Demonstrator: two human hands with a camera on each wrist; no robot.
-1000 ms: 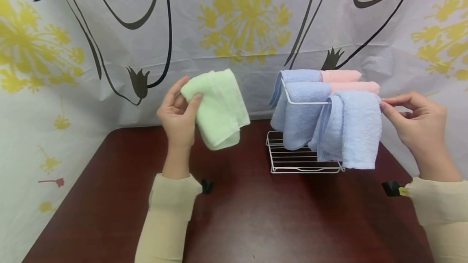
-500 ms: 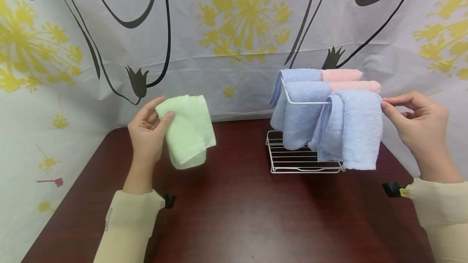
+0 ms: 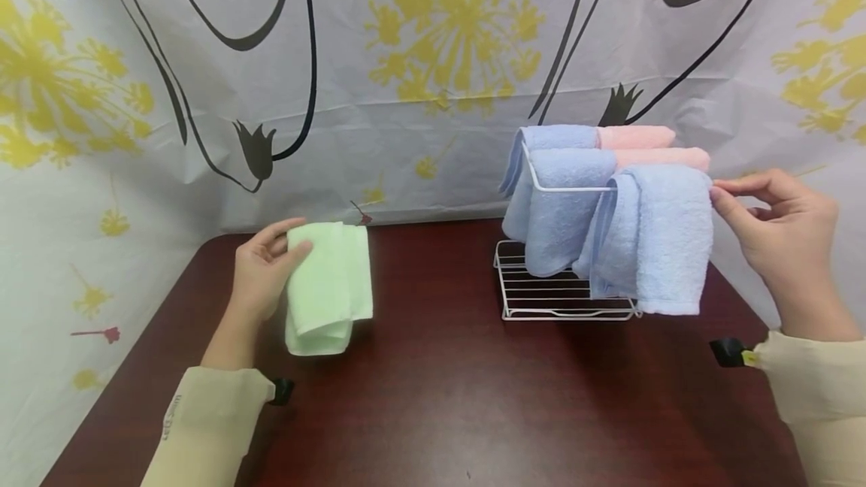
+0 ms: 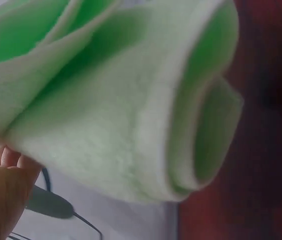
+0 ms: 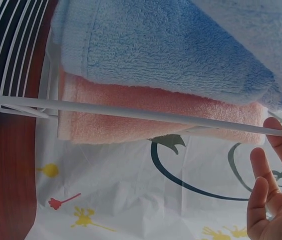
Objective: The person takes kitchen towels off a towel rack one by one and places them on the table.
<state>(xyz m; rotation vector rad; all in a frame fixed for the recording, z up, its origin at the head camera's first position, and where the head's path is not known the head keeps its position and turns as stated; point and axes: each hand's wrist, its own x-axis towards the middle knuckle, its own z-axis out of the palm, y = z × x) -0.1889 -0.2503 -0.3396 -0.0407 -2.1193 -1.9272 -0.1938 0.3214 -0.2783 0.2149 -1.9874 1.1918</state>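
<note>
My left hand [image 3: 262, 270] pinches a folded light green towel [image 3: 323, 288] by its upper left edge. The towel hangs low over the left part of the table; in the left wrist view its folded layers [image 4: 106, 120] fill most of the picture. On the right stands a white wire towel rack [image 3: 575, 189]. Over its front bar drapes a light blue towel [image 3: 675, 239], slightly askew. My right hand [image 3: 788, 228] pinches the rack's upper right corner, beside that towel. Seen from the right wrist, the fingertips meet the end of the white upright [image 5: 131, 114]; the thumb is mostly hidden.
Behind the front towel, further blue towels [image 3: 567, 209] and pink towels [image 3: 659, 159] hang on the rack. Its wire base [image 3: 568, 316] rests on the dark red table [image 3: 433, 397]. A white curtain with yellow flower prints [image 3: 460, 28] hangs along the table's back edge.
My left hand has carried the green towel leftward, away from the rack, and down toward the table. The right hand keeps its hold at the rack's corner.
</note>
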